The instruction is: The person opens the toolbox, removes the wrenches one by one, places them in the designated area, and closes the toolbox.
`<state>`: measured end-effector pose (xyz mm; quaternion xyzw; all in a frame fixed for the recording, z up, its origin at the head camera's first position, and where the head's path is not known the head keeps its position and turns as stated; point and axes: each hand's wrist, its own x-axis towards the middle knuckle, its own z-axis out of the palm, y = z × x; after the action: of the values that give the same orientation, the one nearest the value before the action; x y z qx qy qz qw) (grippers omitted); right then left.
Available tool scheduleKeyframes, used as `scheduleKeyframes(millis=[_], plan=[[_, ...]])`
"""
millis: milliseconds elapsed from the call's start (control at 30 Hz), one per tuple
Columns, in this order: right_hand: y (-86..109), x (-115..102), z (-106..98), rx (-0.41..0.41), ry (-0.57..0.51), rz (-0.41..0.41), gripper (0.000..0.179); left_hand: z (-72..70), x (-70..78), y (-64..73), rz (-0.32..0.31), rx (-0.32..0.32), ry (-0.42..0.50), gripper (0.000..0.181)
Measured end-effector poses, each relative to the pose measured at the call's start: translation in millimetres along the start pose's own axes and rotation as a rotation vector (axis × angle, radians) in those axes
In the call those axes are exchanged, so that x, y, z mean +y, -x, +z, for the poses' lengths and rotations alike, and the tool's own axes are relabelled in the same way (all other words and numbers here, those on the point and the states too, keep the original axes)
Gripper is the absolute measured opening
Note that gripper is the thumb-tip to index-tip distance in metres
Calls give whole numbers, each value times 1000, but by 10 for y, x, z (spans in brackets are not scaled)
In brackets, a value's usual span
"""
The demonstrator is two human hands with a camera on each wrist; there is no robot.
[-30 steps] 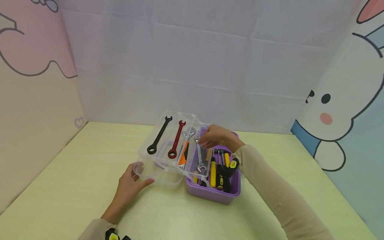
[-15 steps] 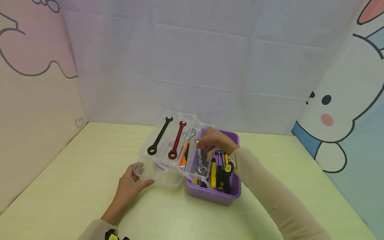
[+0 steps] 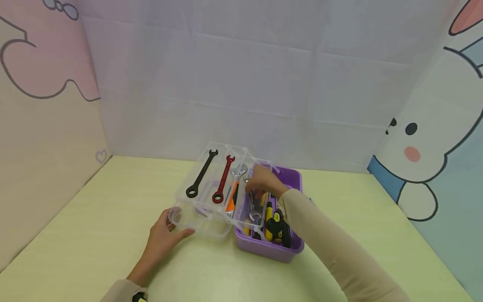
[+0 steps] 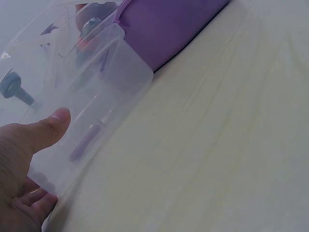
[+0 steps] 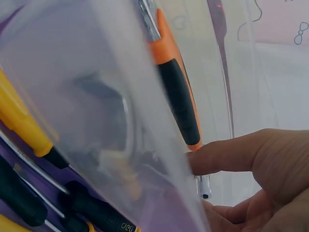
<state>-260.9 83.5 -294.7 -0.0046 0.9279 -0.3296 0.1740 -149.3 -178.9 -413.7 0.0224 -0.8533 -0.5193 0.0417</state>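
Observation:
In the head view, my left hand [image 3: 164, 239] grips the near left corner of a clear plastic tray [image 3: 211, 228], thumb on its near side; the left wrist view shows fingers curled at its lower edge. My right hand [image 3: 264, 182] is over the tray's right compartment, fingers bent down at a silver wrench [image 3: 254, 216]. The tray wall and the hand hide whether they hold it. Left of this wrench lie an orange-handled adjustable wrench [image 3: 232, 199], a red wrench [image 3: 223, 180] and a black wrench [image 3: 201, 174]. In the right wrist view, my finger nears the orange handle [image 5: 181, 104].
A purple box [image 3: 269, 249] stands on the table [image 3: 94, 235], its left side overlapped by the tray. Yellow-and-black-handled tools [image 3: 277, 228], screwdrivers among them, lie inside it. A pale curtain [image 3: 226, 84] hangs behind, with printed panels at both sides.
My right hand has moved left and down from above the purple box toward the silver wrench, its wrist now lower over the tools. My left hand keeps its place at the tray corner.

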Motion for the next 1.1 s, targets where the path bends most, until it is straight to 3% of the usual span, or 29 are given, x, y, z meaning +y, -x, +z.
scheduleKeyframes(millis=[433, 800, 1100], plan=[[6, -7, 23, 30, 2, 7, 14, -17, 24, 20, 4, -9, -4, 82], [-21, 90, -54, -74, -229, 29, 17, -1, 33, 24, 14, -6, -1, 81], [-24, 112, -173, -105, -374, 80, 16, -3, 30, 21, 15, -7, 0, 81]])
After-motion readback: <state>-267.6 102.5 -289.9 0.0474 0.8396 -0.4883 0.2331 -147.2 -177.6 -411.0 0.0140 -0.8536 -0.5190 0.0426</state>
